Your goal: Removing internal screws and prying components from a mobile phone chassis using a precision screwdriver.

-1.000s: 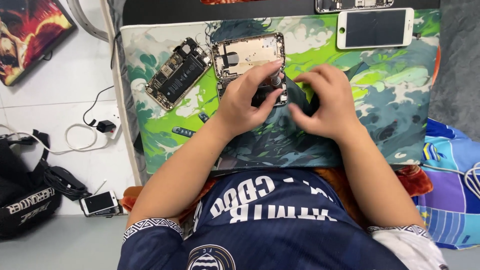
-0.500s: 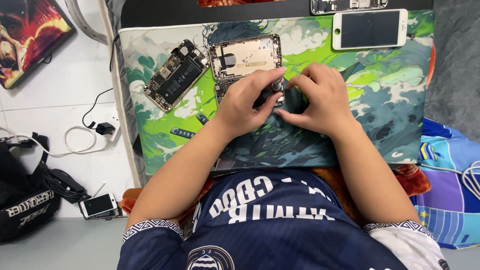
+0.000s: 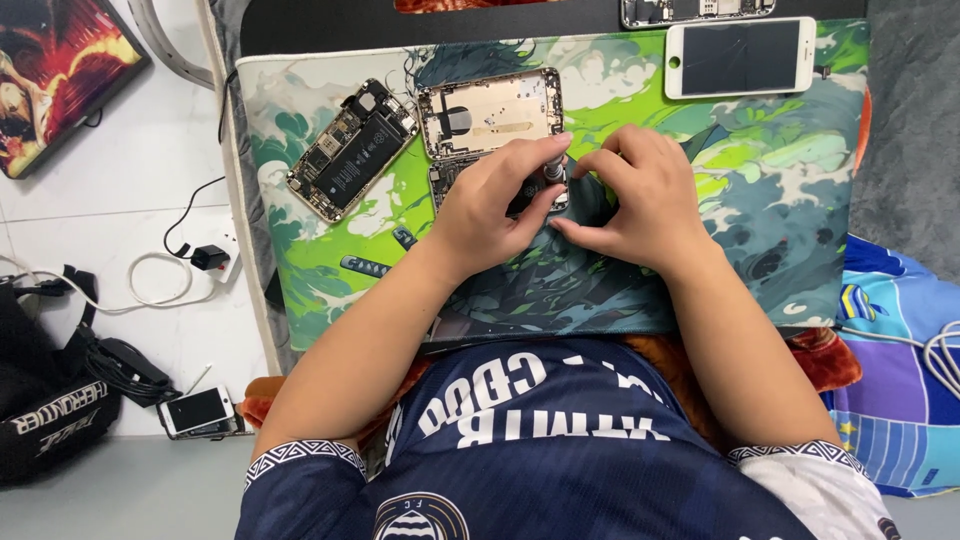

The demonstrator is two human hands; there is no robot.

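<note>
My left hand (image 3: 488,203) pinches a small grey-handled screwdriver (image 3: 553,169), which stands upright on a dark phone part (image 3: 528,203) lying on the green patterned mat (image 3: 780,180). My right hand (image 3: 636,195) is curled against the same part. Its thumb presses the part's edge and its forefinger sits beside the screwdriver. The two hands hide most of the part. Just above them lies an empty gold phone housing (image 3: 490,112).
An opened phone with its battery showing (image 3: 350,150) lies to the left on the mat, and a white phone screen (image 3: 740,57) at the top right. On the floor to the left are a charger and cable (image 3: 200,258), a small phone (image 3: 197,410) and a black bag (image 3: 50,410).
Both hands have drawn closer together over the dark part. The right hand slid left toward the screwdriver, which now stands upright between the fingertips.
</note>
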